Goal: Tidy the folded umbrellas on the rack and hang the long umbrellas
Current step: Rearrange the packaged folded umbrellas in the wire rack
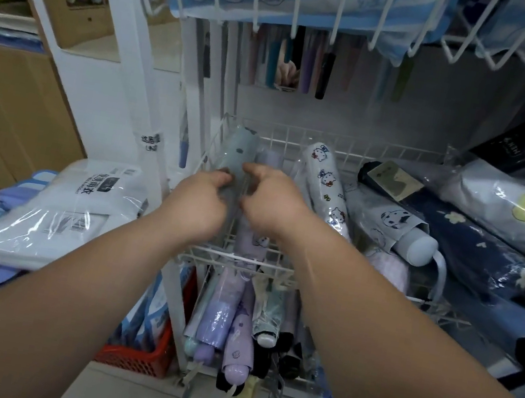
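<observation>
Indoors, the hands, left (201,200) and right (272,204), grip one grey umbrella (241,148) in a wire basket (350,145).

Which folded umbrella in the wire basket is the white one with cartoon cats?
The cat-print umbrella, right of the right hand; the left hand grips the pale blue umbrella instead.

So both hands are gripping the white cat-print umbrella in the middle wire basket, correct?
Not quite. In the head view the left hand and right hand grip the pale blue umbrella in the middle wire basket; the white cat-print umbrella lies untouched to their right.
</observation>
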Available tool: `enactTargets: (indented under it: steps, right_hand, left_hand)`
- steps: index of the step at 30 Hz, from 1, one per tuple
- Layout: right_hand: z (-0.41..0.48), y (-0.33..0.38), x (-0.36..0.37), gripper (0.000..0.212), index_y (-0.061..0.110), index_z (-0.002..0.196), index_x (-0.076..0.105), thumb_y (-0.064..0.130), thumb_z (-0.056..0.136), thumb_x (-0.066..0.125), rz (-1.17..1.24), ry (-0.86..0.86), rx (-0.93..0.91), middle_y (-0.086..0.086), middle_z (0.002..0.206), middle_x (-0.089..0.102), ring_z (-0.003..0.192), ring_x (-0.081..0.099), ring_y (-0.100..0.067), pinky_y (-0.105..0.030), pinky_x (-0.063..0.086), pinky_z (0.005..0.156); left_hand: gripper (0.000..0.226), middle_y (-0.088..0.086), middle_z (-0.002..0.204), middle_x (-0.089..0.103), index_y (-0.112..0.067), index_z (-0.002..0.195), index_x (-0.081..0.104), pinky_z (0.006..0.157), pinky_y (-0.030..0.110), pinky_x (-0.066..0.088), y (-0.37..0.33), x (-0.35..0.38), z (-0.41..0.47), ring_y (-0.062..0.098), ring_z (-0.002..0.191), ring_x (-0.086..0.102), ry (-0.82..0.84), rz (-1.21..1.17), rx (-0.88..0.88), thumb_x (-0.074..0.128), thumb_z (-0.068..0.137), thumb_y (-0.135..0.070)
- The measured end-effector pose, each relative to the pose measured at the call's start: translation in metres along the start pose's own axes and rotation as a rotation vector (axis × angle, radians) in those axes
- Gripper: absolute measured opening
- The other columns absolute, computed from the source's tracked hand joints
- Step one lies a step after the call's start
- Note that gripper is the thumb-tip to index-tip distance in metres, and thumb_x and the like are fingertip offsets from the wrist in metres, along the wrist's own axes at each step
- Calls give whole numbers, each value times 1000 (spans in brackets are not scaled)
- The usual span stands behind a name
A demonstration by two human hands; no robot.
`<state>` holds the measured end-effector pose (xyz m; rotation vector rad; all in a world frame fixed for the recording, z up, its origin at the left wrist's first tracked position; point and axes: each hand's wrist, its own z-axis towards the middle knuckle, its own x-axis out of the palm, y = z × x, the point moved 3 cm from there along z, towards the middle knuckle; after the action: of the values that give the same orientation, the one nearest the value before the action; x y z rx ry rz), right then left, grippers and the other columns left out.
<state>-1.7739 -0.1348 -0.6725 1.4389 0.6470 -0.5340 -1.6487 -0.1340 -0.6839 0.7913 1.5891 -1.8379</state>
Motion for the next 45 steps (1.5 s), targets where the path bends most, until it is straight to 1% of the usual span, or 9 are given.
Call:
enactTargets:
  steps: [6,12,15,24,30,32,37,42,45]
  right_hand:
    - [-83,-13,-75,35,24,128,63,26,93,63,-421,-232,-138,-4,124,66,117,58,-27,-37,49,97]
    - [-123,-55,-153,28,13,106,73,29,84,68,-704,-542,-151,-11,100,69,100,58,-36,-43,47,91]
    - [-140,-78,-196,28,13,110,73,27,86,67,-758,-641,-110,-12,103,70,97,58,-40,-44,46,90]
    - [-184,-135,-260,44,36,126,67,37,83,76,-616,-488,16,5,103,56,91,56,-13,-27,42,80]
    - [-186,-144,-256,56,41,141,52,48,88,67,-702,-342,26,3,113,56,113,58,-22,-35,47,95]
    - [-187,-145,-256,59,41,146,46,46,90,66,-708,-313,19,-1,125,59,118,56,-24,-35,45,97]
    - [-183,-142,-255,54,35,144,47,34,94,66,-692,-337,-36,-3,132,62,121,56,-25,-36,47,96]
    - [-185,-121,-266,57,31,145,48,30,92,68,-689,-361,-100,-3,130,64,114,60,-26,-35,46,92]
    - [-184,-94,-276,55,28,146,49,33,94,67,-653,-394,-125,2,134,63,117,59,-22,-29,42,91]
  left_hand:
    - [47,11,145,56,-16,143,55,106,29,37,-39,21,-18,29,133,51,-85,57,153,60,96,-14]
    - [45,-6,131,65,-34,138,58,107,38,47,-103,64,-25,13,117,62,101,-277,280,64,93,-34]
    - [42,-11,126,64,-34,137,59,102,34,50,-145,77,-34,4,107,64,167,-397,347,65,96,-26]
    - [36,-8,100,66,-42,128,65,79,22,40,-217,105,-41,13,90,62,91,-212,398,67,92,-38]
    - [38,-7,81,70,-43,130,63,70,19,42,-227,107,-49,3,79,62,80,-143,415,66,93,-37]
    - [39,-13,86,68,-44,131,62,68,14,39,-228,108,-53,0,77,59,92,-137,413,66,94,-36]
    - [44,-7,121,65,-46,138,56,90,24,44,-228,112,-60,10,97,59,114,-168,411,63,95,-37]
    - [47,-8,135,57,-51,136,51,109,37,44,-222,113,-55,9,122,56,172,-465,403,61,92,-39]
    - [46,1,136,57,-46,139,52,101,26,50,-224,100,-54,10,114,63,187,-671,420,59,100,-22]
